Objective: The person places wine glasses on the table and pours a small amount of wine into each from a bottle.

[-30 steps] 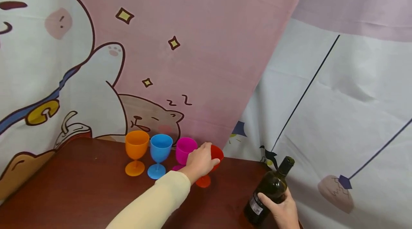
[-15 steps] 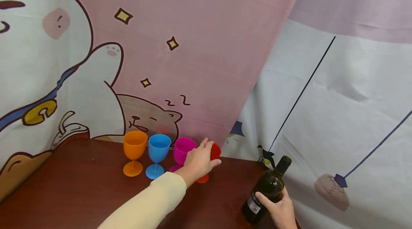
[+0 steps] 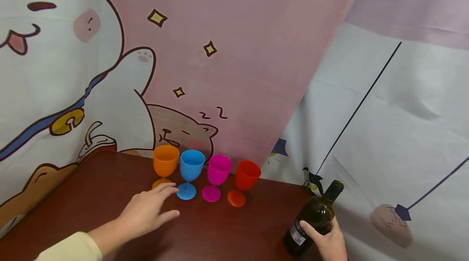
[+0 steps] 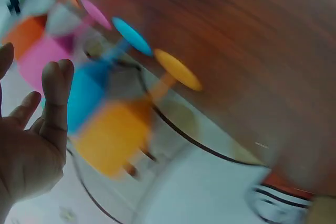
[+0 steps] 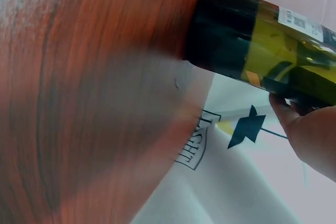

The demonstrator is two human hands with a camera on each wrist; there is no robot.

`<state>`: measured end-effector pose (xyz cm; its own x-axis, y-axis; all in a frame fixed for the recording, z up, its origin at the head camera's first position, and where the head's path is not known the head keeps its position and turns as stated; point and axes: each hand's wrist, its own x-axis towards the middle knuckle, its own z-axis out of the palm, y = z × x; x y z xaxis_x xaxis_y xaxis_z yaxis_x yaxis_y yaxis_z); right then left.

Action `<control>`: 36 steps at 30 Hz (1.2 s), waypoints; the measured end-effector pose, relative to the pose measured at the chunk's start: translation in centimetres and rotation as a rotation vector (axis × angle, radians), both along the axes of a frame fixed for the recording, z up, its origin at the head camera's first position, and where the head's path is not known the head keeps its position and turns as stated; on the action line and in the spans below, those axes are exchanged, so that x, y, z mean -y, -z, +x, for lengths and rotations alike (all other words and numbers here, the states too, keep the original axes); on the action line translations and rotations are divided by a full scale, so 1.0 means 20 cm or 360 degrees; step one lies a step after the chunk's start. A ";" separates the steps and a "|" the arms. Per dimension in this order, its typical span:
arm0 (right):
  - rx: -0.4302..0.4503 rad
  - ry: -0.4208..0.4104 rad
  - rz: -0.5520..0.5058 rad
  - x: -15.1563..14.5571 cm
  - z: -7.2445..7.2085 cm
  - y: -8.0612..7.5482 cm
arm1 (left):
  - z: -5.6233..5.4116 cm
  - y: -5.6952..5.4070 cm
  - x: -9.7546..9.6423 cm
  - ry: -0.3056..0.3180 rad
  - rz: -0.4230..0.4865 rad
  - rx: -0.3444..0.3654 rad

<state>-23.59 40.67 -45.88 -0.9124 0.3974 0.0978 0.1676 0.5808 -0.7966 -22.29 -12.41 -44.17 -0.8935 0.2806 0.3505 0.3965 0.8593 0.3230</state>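
Note:
Four goblets would be several, so I name each: orange [image 3: 166, 162], blue [image 3: 192, 166], magenta [image 3: 219, 170] and red goblets [image 3: 247, 175] stand in a row along the back of the table. My left hand [image 3: 144, 212] hovers in front of the orange and blue ones, fingers extended and holding nothing; it partly covers the orange goblet's foot. In the left wrist view the same hand [image 4: 34, 135] is spread, with the goblets blurred beyond it. At the right, my right hand [image 3: 327, 238] grips a dark green wine bottle [image 3: 311, 222] around its body. The bottle stands near the table's right edge.
The dark brown wooden table [image 3: 220, 232] ends at the back against a printed cloth [image 3: 249, 69] with cartoon animals. White cloth [image 3: 384, 130] hangs close beside the bottle on the right.
My left hand has left the red goblet and moved left and toward me, uncovering the red and magenta goblets. My right hand still holds the bottle in place.

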 end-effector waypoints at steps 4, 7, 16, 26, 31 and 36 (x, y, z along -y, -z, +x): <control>0.0019 -0.0140 -0.0039 -0.09 0.01 -0.05 | 0.02 0.01 0.18 -0.0200 0.0130 0.0011; -0.0060 -0.0109 -0.0179 -0.13 0.05 -0.14 | 0.03 0.00 0.29 -0.0273 0.0169 -0.0015; -0.0935 0.0544 0.0105 0.06 0.26 -0.58 | 0.07 -0.11 0.48 -0.0371 0.0186 -0.0078; -0.1730 -0.0249 0.0935 0.38 0.13 -0.75 | 0.05 -0.11 0.39 -0.0304 0.0192 -0.0075; -0.1480 -0.0521 0.1059 0.50 0.00 -0.64 | 0.01 -0.04 0.35 -0.0277 0.0074 -0.0078; -0.0976 -0.0563 0.1065 0.52 -0.11 -0.48 | -0.04 0.07 0.36 -0.0268 -0.0026 -0.0059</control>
